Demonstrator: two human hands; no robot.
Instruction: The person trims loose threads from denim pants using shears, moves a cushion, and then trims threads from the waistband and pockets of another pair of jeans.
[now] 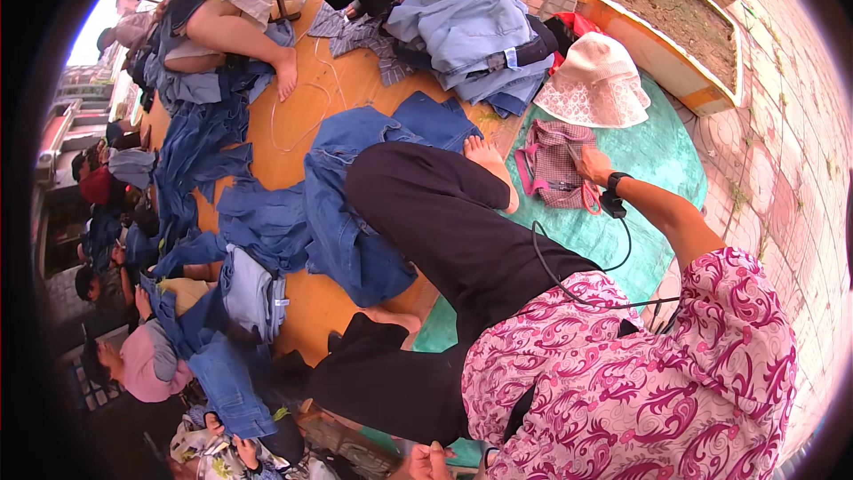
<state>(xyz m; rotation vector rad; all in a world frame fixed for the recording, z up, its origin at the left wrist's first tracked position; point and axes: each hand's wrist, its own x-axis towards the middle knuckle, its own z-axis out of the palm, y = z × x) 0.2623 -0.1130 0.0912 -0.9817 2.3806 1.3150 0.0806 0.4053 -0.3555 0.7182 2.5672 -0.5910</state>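
Note:
My right hand (593,165) is over a small pink-and-grey checked bag (558,156) with pink trim, its fingers curled around a slim greyish thing too small to make out. Just below the hand, the orange handle of a pair of scissors (592,199) lies at the bag's edge. Down at the lower rim is my left hand (430,462), fingers pressed together; whatever they hold is hidden. A large piece of blue denim (351,204) lies against my black-trousered leg, well away from both hands.
A white bucket hat (597,80) rests on the green mat (653,169) beyond the bag. Folded light-blue denim (471,27) is piled farther off, near a soil-filled planter (657,18). Several people sit along the left among more denim. A black cable (569,292) crosses my lap.

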